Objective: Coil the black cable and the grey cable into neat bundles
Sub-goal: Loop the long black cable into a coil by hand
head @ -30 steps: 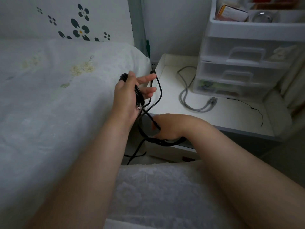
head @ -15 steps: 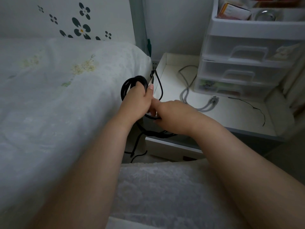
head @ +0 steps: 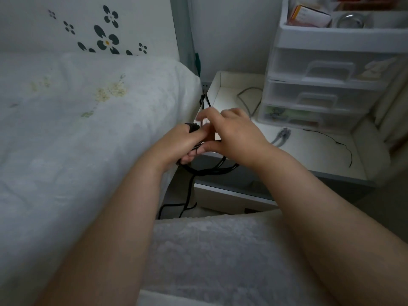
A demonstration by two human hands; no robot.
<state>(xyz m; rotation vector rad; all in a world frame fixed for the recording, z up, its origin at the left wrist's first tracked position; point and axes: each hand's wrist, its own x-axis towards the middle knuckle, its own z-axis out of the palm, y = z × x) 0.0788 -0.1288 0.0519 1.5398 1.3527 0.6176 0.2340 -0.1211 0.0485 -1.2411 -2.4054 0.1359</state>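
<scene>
While the left hand (head: 184, 143) grips the black cable (head: 210, 171) coil beside the bed's (head: 92, 129) right edge, the right hand (head: 234, 133) reaches across, fingers blurred, grasp unclear. Grey cable (head: 281, 135) lies on the nightstand (head: 320, 155). No legible writing.

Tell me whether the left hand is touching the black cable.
Touching. The head view shows the left hand gripping the thin black cable: coils emerge above its knuckles and loops hang below its curled fingers.
</scene>
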